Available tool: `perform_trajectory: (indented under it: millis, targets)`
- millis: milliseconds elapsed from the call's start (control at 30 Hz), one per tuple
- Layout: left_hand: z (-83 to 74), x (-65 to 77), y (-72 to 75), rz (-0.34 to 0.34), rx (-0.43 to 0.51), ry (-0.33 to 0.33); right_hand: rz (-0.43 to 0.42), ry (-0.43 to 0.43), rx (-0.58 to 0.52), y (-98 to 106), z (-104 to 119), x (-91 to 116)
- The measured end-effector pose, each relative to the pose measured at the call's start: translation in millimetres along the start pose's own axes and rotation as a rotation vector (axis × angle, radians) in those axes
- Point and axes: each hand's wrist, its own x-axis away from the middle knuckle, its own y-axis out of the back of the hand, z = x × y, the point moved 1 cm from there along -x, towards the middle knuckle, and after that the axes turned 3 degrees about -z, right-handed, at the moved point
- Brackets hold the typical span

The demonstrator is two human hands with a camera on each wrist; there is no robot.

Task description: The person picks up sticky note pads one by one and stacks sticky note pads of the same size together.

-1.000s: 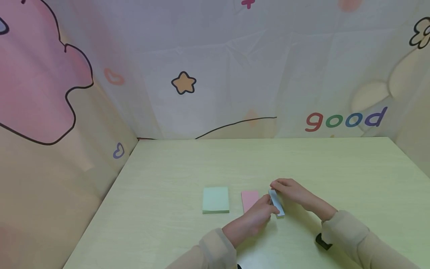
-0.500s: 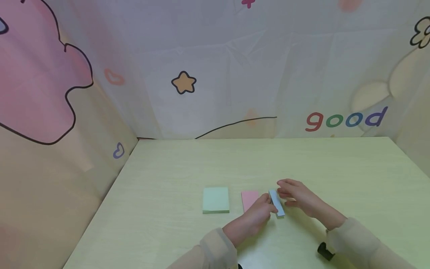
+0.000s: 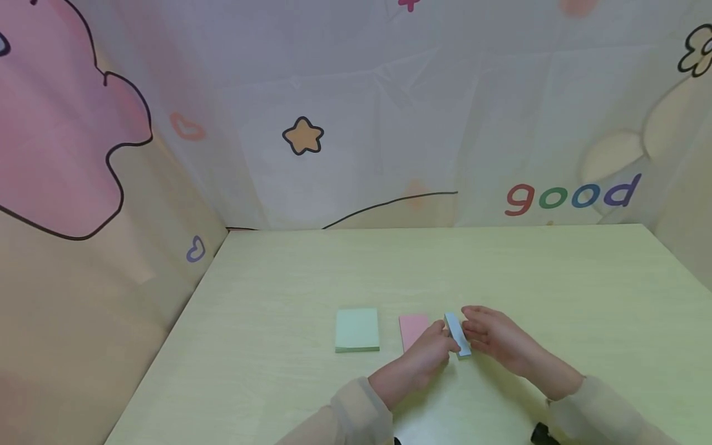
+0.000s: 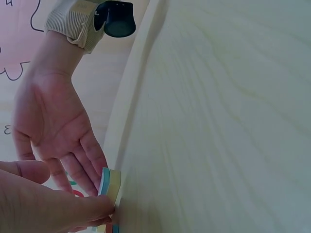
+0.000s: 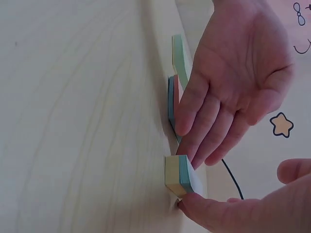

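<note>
A narrow pad of sticky notes (image 3: 457, 335), light blue on top, lies slightly slanted on the table. The right wrist view shows a yellow layer under its blue one. My left hand (image 3: 419, 358) is at the pad's left side, fingers straight, fingertips touching it. On the other side my right hand (image 3: 506, 340) holds its fingers straight with the tips against or very near the pad's right edge. A pink sticky-note pad (image 3: 411, 330) lies just left, partly hidden by my left hand. Farther left is a square green sticky-note pad (image 3: 356, 330).
The pads lie on a pale wooden table (image 3: 267, 309). A printed cloth (image 3: 378, 142) with a star and the word "good" stands along its back edge and continues at both sides. A black wrist device (image 3: 542, 434) shows below my right sleeve.
My right hand has moved from the blue pad's far end, drawn off to the right, then come lower beside its right edge. My left hand and the pads stay nearly in place.
</note>
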Motion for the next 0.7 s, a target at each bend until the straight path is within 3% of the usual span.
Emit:
perform_trajectory:
  millis: [200,700]
  targets:
    - [0.6,1.0,-0.2,0.009,0.003,0.004,0.048,0.012,0.003,5.6,-9.7,-2.7]
    - [0.3,1.0,-0.9,0.035,0.005,-0.021,0.014,-0.025,-0.023,-5.9,-3.0,9.7]
